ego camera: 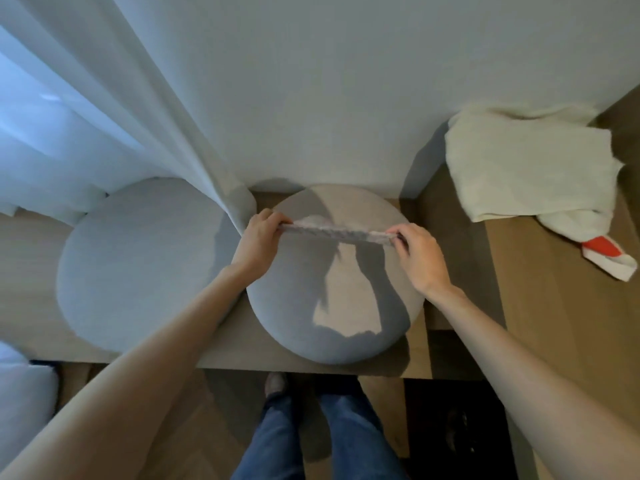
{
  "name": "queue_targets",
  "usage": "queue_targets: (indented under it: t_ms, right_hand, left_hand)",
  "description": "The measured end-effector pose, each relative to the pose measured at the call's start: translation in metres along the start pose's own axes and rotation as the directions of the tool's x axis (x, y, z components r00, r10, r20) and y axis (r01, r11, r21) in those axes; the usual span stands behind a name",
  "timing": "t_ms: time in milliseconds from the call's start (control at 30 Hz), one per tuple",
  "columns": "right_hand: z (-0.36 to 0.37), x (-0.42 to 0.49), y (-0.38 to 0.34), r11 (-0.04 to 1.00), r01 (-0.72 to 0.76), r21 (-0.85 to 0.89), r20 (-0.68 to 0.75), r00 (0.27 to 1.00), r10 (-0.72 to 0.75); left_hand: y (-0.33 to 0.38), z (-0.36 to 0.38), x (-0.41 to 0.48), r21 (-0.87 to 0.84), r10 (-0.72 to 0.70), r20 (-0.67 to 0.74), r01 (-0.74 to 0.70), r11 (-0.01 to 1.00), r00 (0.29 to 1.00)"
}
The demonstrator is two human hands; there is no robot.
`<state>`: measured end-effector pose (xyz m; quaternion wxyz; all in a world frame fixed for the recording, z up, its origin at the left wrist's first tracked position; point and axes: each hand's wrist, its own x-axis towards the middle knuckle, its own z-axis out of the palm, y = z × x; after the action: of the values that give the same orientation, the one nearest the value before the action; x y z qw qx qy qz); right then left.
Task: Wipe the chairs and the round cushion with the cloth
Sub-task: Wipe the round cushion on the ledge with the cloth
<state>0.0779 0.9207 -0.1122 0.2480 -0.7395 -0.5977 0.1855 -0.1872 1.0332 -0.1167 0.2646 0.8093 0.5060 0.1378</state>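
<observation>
Cloth: the cloth (339, 232) is stretched into a narrow band, its long axis running left to right across centre frame.
Left hand: the left hand (259, 241) has its fingers (273, 221) curled over the band's left end, above the cushion's left rim and just beside the curtain (114, 98).
Right hand: the right hand (419, 258) has its fingers (400, 239) pinching the band's right end, near the cushion's right rim.
Cushion: the cushion (304, 313) is round and grey and sits on the wooden counter (450, 258) at centre frame. It is beneath the band, with most of its top spreading toward the lower frame.
Key relation: the cloth spans the gap between both sets of fingers, neither hand nearer than the other. Whether it touches the cushion cannot be told.
Next move, as judged: the band goes down onto the fabric and is drawn toward the lower frame, with the tension kept even.
Seat: a second grey round seat (138, 265) sits left of centre, close beside the cushion. It could be a chair or a cushion — unclear which.
Towel: a white towel (526, 161) lies at upper right, well apart from the hands.
</observation>
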Motion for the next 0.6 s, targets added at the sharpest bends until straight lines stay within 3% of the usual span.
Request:
queue_targets:
  t_ms: [167, 400, 600]
  right_hand:
    - [0.040, -0.027, 0.034, 0.982, -0.131, 0.138, 0.193, 0.976, 0.103]
    - [0.121, -0.085, 0.079, 0.944, -0.329, 0.021, 0.344, 0.889, 0.302]
    - [0.157, -0.107, 0.097, 0.934, -0.356, 0.012, 0.390, 0.862, 0.324]
  left_hand:
    - [-0.027, 0.041, -0.034, -0.007, -0.079, 0.092, 0.080, 0.997, 0.993]
    - [-0.081, 0.119, -0.091, -0.021, -0.179, 0.282, 0.193, 0.981, 0.943]
    - [-0.119, 0.161, -0.124, -0.128, -0.362, 0.227, 0.396, 0.909, 0.904]
